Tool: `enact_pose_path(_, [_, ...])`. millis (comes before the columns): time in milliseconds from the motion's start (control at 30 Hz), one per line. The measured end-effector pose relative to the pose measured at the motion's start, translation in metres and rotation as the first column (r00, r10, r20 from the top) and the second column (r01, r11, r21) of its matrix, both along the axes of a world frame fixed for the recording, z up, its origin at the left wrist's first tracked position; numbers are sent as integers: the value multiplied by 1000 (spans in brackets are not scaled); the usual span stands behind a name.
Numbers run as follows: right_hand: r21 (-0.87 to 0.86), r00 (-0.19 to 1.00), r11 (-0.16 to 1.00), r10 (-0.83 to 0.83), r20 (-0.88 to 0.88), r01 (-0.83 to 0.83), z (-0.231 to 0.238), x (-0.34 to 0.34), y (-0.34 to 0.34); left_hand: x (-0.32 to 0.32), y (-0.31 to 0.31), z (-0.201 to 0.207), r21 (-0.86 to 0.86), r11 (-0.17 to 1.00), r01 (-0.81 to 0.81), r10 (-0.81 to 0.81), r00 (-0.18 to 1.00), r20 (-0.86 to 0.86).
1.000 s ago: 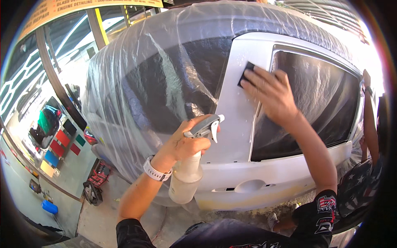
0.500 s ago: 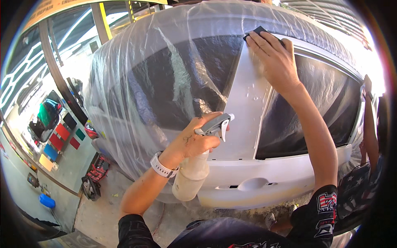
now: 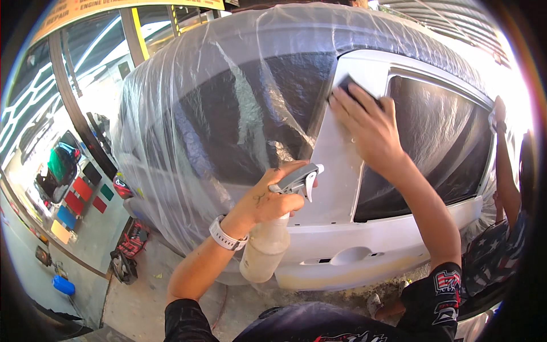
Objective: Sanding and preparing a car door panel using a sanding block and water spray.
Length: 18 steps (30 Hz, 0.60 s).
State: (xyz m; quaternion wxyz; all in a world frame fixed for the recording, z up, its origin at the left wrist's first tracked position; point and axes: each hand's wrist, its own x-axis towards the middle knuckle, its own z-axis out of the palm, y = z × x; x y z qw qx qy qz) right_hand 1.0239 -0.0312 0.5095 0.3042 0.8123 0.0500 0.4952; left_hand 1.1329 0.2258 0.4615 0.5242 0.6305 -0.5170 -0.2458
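My left hand (image 3: 272,200) is wrapped round the neck of a translucent spray bottle (image 3: 264,252) with a grey-and-white trigger head, held upright in front of the car. My right hand (image 3: 371,130) presses a dark, flat sanding pad (image 3: 356,91) against the white door frame (image 3: 327,196), on the wide pillar left of the rear window (image 3: 433,142). My fingers lie over the pad and hide part of it. Clear plastic film (image 3: 194,131) covers the car body to the left of the pillar and above the door.
Another person's arm (image 3: 507,171) reaches to the car at the far right. Below the window is a door handle recess (image 3: 350,256). A red-and-black bag (image 3: 131,245) rests on the concrete floor at left, near a glass wall and a blue container (image 3: 64,285).
My right hand has slid the sanding pad down from the pillar's top corner, slightly toward the left. My left hand keeps the spray bottle in nearly the same place.
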Motion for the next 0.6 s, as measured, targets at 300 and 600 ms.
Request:
enact_pose_path(300, [181,984,983,-30,177,-3,15,17,-19,-2,-3,-3,-54,998,20,-17,999,42])
enact_pose_path(600, [402,904,906,-277,326,132,14,10,-35,12,-5,-27,-281,955,92,7,943,334])
